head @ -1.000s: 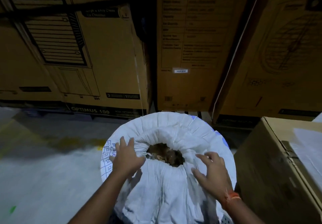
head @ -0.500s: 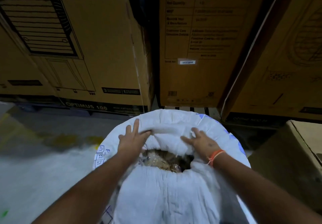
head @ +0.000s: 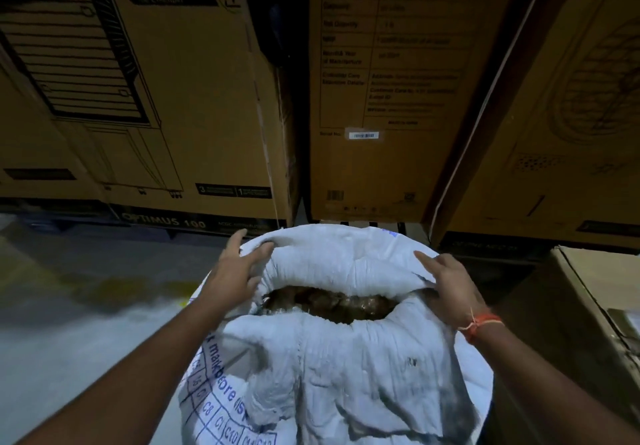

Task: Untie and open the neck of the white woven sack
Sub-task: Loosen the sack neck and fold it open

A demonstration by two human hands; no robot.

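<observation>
While I look down from the head view, these are the lines:

Sack: the white woven sack (head: 346, 368) stands upright on the grey floor (head: 69, 323), right below me, in front of a row of tall cardboard boxes (head: 194, 98).
Neck: its mouth is open, the rim rolled outward, and a dark brown, crumpled-looking filling (head: 332, 302) shows in the gap; what it is I cannot tell.
Left hand: my left hand (head: 235, 271) lies on the far left of the rim, thumb hooked over the fold and the other fingers reaching past the outer edge, so it pinches the cloth.
Right hand: my right hand (head: 446, 281) sits on the right side of the rim, fingers curled down over the rolled edge and gripping it.
Wrist: an orange thread band (head: 479, 325) circles my right wrist.
Print: blue lettering and a grid of small boxes (head: 214, 406) run down the sack's left flank.
Right side: a lower brown carton (head: 588, 306) stands just beside the sack.
</observation>
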